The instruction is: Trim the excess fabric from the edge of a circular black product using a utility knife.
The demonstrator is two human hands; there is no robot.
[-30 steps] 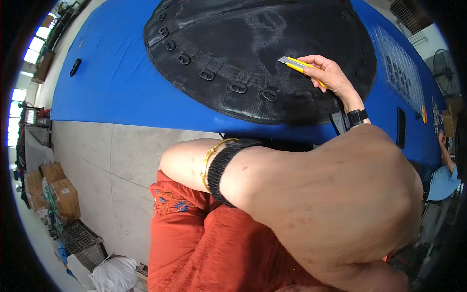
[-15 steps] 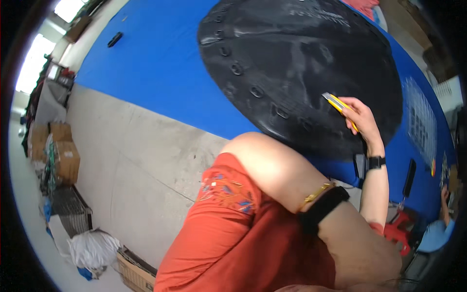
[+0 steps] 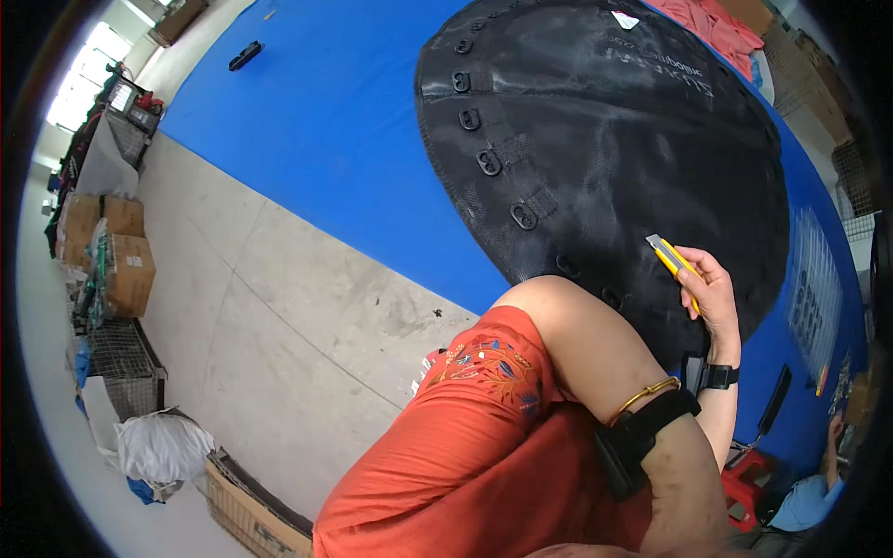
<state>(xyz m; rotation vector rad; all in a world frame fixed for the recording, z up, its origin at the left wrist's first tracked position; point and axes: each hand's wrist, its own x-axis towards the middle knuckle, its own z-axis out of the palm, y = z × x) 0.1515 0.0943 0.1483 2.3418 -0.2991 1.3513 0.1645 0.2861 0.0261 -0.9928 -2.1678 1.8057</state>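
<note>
A yellow utility knife [image 3: 676, 265] with its blade out is gripped in my right hand [image 3: 712, 290], above the near right part of a big black round mat [image 3: 605, 149]. The blade points up and left, and I cannot tell whether it touches the mat. Black rings [image 3: 488, 163] on fabric tabs line the mat's left edge. My left arm is bent, its elbow over the mat's near edge. Past the gold bracelet and black wrist strap, my left hand [image 3: 684, 493] is folded back at the lower right, its fingers hidden.
Under the mat lies a blue ground sheet [image 3: 344, 139]. A small black object [image 3: 246, 56] rests on it at far left. Clear plastic packaging [image 3: 814, 284] lies to the right, near a red stool [image 3: 744, 488] and another person's blue sleeve [image 3: 809, 502]. Cardboard boxes [image 3: 128, 274] stand at left.
The whole view has shifted, so the mat and sheet sit further right and lower. A white label on the mat's far side now shows. My right hand still grips the utility knife.
</note>
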